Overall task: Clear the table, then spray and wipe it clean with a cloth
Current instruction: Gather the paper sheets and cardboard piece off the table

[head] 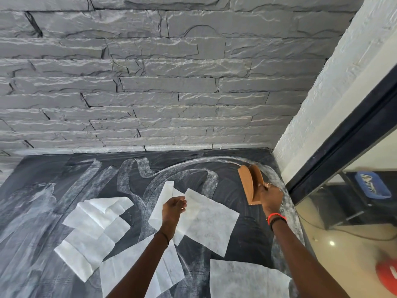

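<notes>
A dark table (43, 179) streaked with white smears fills the lower view. Several white paper napkins lie scattered on it: one crumpled sheet (94, 229) at the left, one (210, 222) in the middle, one (247, 280) at the near right. My left hand (173, 208) pinches the edge of a folded napkin (161, 203) lifted off the surface. My right hand (270, 196) grips the base of a brown wooden napkin holder (250, 181) near the table's far right corner, and the holder tilts away from me.
A grey stone-clad wall (150, 82) stands right behind the table. A white textured pillar (322, 93) and a black-framed glass panel (354, 134) border the right edge. Beyond the glass are a blue bin (371, 186), a cable on the floor and something red (386, 276).
</notes>
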`<state>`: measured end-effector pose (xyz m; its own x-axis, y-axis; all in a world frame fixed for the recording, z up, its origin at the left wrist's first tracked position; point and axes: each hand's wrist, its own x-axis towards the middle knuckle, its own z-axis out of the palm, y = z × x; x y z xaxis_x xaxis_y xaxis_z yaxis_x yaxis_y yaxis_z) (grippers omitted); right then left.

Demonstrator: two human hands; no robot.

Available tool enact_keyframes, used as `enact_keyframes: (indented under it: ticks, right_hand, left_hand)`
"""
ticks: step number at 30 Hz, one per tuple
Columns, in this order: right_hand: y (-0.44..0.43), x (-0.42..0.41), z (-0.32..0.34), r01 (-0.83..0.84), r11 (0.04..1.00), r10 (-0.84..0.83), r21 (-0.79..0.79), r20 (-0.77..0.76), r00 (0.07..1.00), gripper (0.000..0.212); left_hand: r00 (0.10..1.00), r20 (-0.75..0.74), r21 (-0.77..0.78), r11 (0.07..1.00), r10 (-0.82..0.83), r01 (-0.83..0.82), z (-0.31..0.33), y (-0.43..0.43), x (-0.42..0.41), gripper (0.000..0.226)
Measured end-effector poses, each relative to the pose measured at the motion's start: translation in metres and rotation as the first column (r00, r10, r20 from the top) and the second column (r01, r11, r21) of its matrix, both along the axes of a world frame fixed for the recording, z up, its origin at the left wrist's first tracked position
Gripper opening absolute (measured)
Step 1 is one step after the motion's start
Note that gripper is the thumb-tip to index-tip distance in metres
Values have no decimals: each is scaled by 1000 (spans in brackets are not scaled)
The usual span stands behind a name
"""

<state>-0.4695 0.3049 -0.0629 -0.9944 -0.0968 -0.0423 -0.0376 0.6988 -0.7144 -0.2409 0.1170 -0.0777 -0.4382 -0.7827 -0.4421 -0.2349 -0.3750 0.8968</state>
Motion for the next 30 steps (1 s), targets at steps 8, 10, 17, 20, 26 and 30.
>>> enact_keyframes:
  ticks: [8, 10, 17, 20, 26, 30]
  right_hand:
    - [2, 3, 0, -95, 995, 93, 8, 154, 984, 42]
    - [4, 16, 8, -101, 993, 109, -53, 159, 981, 67]
    - [8, 96, 30, -47, 998, 53, 30, -295, 954, 52]
    - [-21, 132, 25, -298, 954, 283, -39, -218, 934, 43]
    - [-74, 167, 7, -511, 859, 509, -21, -50, 859, 29]
    - [-100, 162, 3, -652, 758, 652, 13, 40, 758, 35]
  left_hand:
    - [977, 213, -495, 863, 11, 99, 1, -20, 31, 11]
    - [962, 268, -616, 757, -58, 217, 0, -24, 46, 12]
    - [703, 701, -631, 355, -119, 689, -9, -34, 82, 52]
    - [672, 737, -630, 278, -80, 725, -9, -37, 87, 56]
    - [716, 698, -677, 302, -26, 671, -5, -45, 83, 32]
    - [828, 557, -693, 514, -62, 505, -2, -56, 81, 16]
